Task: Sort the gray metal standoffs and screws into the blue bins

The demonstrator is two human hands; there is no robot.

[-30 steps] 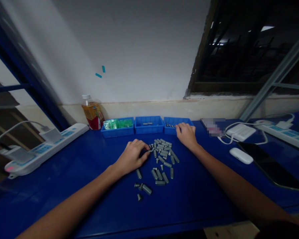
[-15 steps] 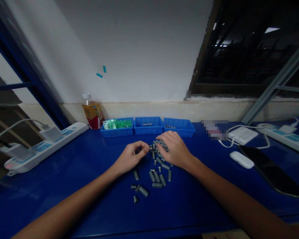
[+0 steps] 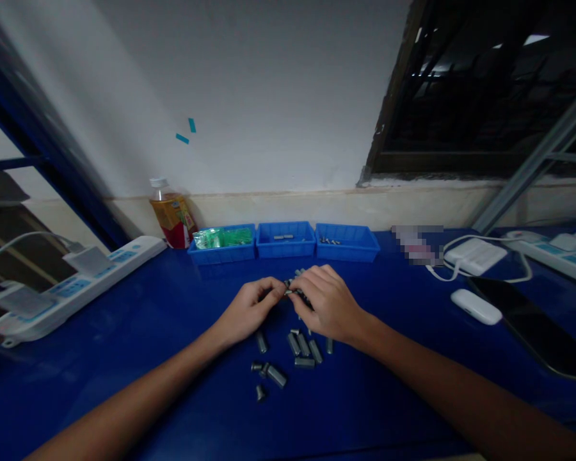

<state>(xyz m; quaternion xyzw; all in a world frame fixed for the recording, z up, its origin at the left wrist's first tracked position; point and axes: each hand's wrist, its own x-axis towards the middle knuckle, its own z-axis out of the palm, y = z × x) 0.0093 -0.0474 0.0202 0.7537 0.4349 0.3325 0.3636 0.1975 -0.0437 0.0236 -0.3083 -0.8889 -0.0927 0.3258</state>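
My left hand (image 3: 252, 308) is closed in a pinch, thumb and forefinger meeting on a small metal part (image 3: 288, 292). Right against it, my right hand (image 3: 327, 302) also pinches at that part with bent fingers; whether it is a screw is too small to tell. Under and behind my right hand lies a pile of grey metal pieces (image 3: 299, 272), mostly hidden. Nearer to me are several long hex nuts (image 3: 304, 345) lying on their sides. One more long hex nut (image 3: 276, 376) lies beside short flared-head screws (image 3: 260, 392).
Three blue bins stand along the wall: the left bin (image 3: 223, 255) holds green packets, the middle bin (image 3: 285, 248) and right bin (image 3: 348, 251) small metal pieces. A drink bottle (image 3: 173, 214), power strips (image 3: 77, 285), a white case (image 3: 476, 307) and a phone (image 3: 528, 326) lie around.
My right hand has moved left and down from over the pile, and its fingertips now meet those of my left hand at the small part. The view has shifted slightly.
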